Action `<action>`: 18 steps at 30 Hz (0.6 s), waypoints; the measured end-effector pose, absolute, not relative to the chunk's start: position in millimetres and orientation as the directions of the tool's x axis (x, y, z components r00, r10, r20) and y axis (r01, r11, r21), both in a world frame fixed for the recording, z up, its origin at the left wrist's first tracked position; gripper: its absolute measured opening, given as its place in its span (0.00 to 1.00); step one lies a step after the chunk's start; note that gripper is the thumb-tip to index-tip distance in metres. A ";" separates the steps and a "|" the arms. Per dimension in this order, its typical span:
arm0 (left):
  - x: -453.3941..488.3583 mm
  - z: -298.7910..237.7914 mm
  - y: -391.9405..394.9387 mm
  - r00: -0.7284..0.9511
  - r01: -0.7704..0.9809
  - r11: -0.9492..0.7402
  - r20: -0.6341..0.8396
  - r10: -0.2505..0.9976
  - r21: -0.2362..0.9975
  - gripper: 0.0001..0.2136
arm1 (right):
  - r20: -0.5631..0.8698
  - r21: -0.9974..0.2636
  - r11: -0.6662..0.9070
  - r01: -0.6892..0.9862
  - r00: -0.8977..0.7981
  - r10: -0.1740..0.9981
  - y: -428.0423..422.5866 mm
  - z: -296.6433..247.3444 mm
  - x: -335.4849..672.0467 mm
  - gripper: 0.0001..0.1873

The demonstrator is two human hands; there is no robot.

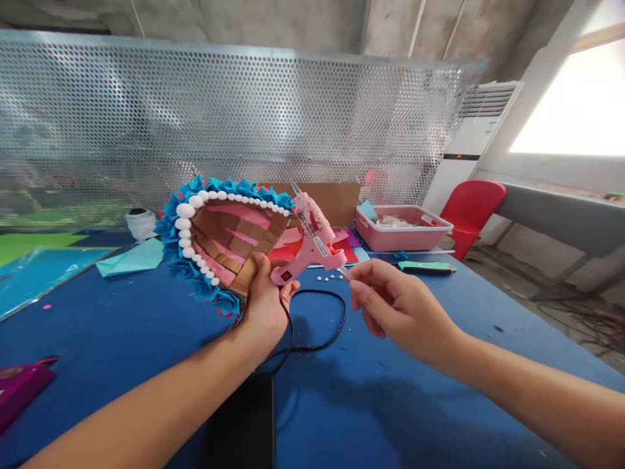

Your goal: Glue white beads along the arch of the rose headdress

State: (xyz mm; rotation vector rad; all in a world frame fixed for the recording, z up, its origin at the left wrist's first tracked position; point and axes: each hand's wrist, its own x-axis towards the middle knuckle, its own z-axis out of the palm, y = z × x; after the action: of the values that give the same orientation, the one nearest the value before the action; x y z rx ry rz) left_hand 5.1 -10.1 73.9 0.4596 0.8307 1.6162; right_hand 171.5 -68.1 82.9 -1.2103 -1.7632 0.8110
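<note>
A heart-like cardboard piece point(234, 238) with woven brown and pink strips is tilted up above the table. White balls point(185, 225) line its edge, and blue paper ruffles point(178, 260) run around the outside. My left hand point(263, 303) is closed around the tip of this piece and also the handle of a pink hot glue gun point(312, 244), whose nozzle points up and away. At the gun's rear, my right hand point(395, 299) pinches a clear glue stick point(344, 272) that meets the back opening. How deep the stick goes is hidden.
Small white balls point(327, 279) lie behind the black cord point(344, 319) on the blue table point(351, 397). A pink basket point(405, 238) and green cutter point(427, 268) are at right. Coloured sheets point(58, 273) and a purple object point(24, 391) are left; a black object point(241, 423) is in front.
</note>
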 end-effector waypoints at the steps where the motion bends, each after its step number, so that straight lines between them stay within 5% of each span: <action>1: 5.1 74.3 -9.7 -0.227 -0.674 -0.041 -0.154 0.962 0.738 0.21 | 0.237 -0.881 0.296 0.368 -0.196 0.951 -68.1 83.3 171.2 0.09; 9: 5.0 73.1 -9.6 -0.217 -0.657 -0.061 -0.112 0.970 0.751 0.23 | 0.098 -0.993 0.110 0.029 -0.284 0.954 -63.5 87.0 166.4 0.15; 18: 2.7 62.3 -2.8 -0.237 -0.616 -0.080 -0.087 0.968 0.784 0.23 | 0.033 -0.999 0.025 -0.033 -0.264 0.964 -55.2 83.3 164.4 0.18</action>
State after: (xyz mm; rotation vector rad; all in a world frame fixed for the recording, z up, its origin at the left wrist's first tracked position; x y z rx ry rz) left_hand 2.7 -2.8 62.3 0.5612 0.8644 1.6317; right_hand 164.4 -55.2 83.3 -1.0262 -1.3944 1.3942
